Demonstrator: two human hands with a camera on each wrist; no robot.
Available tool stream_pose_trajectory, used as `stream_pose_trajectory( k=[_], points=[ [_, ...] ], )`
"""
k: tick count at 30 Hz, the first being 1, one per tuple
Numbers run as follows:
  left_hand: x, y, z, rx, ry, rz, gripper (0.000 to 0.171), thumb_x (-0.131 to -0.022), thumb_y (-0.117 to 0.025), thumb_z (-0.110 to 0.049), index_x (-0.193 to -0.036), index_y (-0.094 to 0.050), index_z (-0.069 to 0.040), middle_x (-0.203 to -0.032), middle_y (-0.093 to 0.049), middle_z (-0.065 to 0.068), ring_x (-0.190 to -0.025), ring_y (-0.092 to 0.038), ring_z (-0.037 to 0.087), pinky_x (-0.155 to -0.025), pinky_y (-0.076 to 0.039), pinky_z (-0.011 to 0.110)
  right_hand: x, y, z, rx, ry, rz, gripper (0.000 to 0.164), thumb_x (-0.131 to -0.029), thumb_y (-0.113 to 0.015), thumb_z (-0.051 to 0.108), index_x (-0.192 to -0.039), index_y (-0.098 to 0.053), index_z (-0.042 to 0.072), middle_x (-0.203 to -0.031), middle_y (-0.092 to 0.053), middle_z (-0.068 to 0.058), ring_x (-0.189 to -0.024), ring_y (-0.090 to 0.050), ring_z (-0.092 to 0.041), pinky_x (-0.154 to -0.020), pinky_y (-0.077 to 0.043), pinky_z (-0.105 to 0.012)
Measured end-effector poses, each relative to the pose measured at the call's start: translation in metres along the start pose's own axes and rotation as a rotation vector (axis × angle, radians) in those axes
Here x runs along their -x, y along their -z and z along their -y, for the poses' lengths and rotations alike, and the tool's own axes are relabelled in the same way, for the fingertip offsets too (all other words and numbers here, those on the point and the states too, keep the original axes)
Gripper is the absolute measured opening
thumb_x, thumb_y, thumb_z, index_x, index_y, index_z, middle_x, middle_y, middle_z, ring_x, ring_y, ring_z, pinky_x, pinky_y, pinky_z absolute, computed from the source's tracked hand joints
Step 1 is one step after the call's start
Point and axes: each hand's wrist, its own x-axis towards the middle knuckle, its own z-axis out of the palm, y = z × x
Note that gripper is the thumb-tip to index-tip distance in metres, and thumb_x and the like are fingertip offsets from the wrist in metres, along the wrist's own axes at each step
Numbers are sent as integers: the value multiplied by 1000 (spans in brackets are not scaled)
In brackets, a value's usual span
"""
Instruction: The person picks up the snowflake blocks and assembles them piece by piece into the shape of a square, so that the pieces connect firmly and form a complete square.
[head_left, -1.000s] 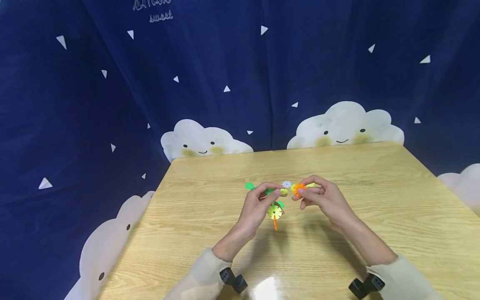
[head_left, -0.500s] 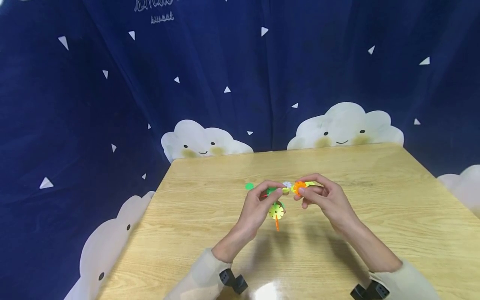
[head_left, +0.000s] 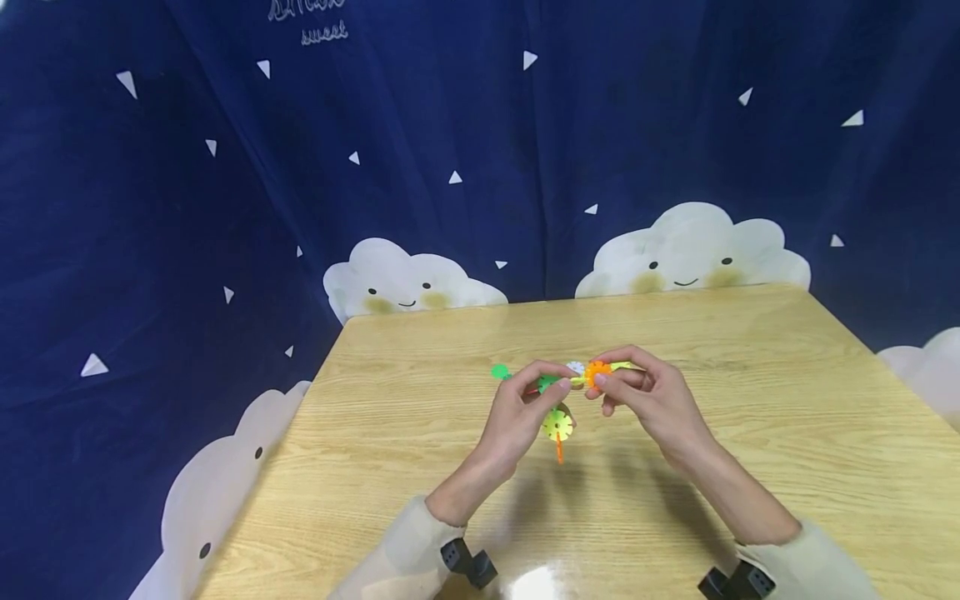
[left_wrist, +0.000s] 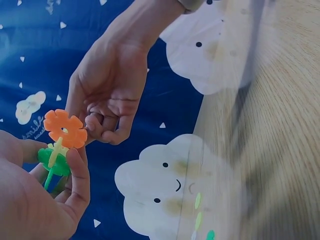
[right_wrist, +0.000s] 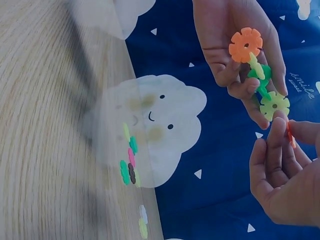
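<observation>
Both hands work above the table on notched plastic discs. My left hand grips a chain of slotted-together discs. In it are a green disc, a yellow-green disc and, at the lower end, an orange disc. Between thumb and fingers my right hand pinches another orange disc. A yellow disc at the left fingertips meets that orange disc edge to edge in the head view. The fingers hide part of the chain.
Loose discs lie farther back on the wooden table: a green disc, a white disc and a yellow disc, with pink and dark discs among them. A blue curtain hangs behind.
My left hand and its chain have shifted slightly right, so the gap between the yellow disc and the pinched orange disc has closed. The right hand has barely moved.
</observation>
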Motion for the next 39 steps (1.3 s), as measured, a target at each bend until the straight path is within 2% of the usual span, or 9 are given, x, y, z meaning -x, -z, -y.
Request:
stream_pose_trajectory(
  k=[8, 14, 17, 20, 24, 28, 32, 39],
  points=[
    [0, -2, 2, 27, -5, 14, 22, -104, -66, -23, -121, -73, -11, -123, -68, 3, -93, -67, 13, -87, -56, 30, 0, -3, -2, 3, -18, 5, 33, -100, -72, 15, -126, -60, 0, -88, -79, -8, -65, -69, -23, -75, -56, -28],
    [0, -3, 3, 82, -1, 21, 19, -104, -66, -20, -119, -72, -10, -118, -69, 6, -74, -70, 15, -83, -61, 33, 0, -8, -2, 6, 15, -33, 30, -98, -73, 12, -123, -60, -2, -85, -79, -8, -62, -68, -19, -56, -45, -24],
    [0, -5, 3, 97, -13, 4, 17, -104, -66, -17, -117, -72, -8, -115, -69, 7, -77, -73, 24, -86, -61, 38, 1, -12, -1, -4, 43, -58, 27, -97, -73, 8, -118, -61, -4, -83, -79, -8, -59, -68, -18, -59, -49, -23],
    [0, -7, 4, 102, -37, -18, 16, -103, -66, -15, -115, -72, -6, -112, -70, 9, -86, -75, 39, -89, -61, 44, 1, -15, 0, -7, 56, -88, 25, -97, -74, 6, -115, -62, -6, -81, -78, -8, -58, -68, -19, -73, -56, -26],
    [-1, -9, 5, 104, -72, -32, 16, -103, -67, -14, -113, -73, -4, -111, -71, 12, -92, -73, 48, -88, -62, 46, 1, -18, 0, 16, 58, -127, 24, -96, -74, 5, -113, -63, -7, -79, -78, -6, -59, -69, -21, -69, -56, -25],
    [0, -10, 6, 90, -79, -40, 15, -103, -67, -13, -112, -73, -4, -112, -72, 11, -89, -75, 42, -86, -62, 38, 2, -20, 0, 36, 56, -156, 21, -95, -74, 4, -113, -66, -6, -79, -78, -7, -58, -70, -21, -63, -57, -24],
    [0, -12, 6, 65, -74, -59, 13, -102, -67, -12, -111, -75, -5, -110, -74, 9, -87, -77, 35, -88, -61, 33, 2, -23, 0, 43, 55, -173, 21, -95, -74, 2, -113, -68, -7, -81, -78, -11, -58, -71, -19, -66, -60, -26],
    [1, -12, 5, 32, -82, -76, 14, -102, -69, -17, -109, -75, -7, -102, -78, 11, -95, -76, 24, -91, -60, 44, 3, -25, 1, 61, 60, -192, 21, -95, -74, 3, -114, -68, -6, -79, -78, -10, -59, -73, -19, -68, -61, -26]
  ],
)
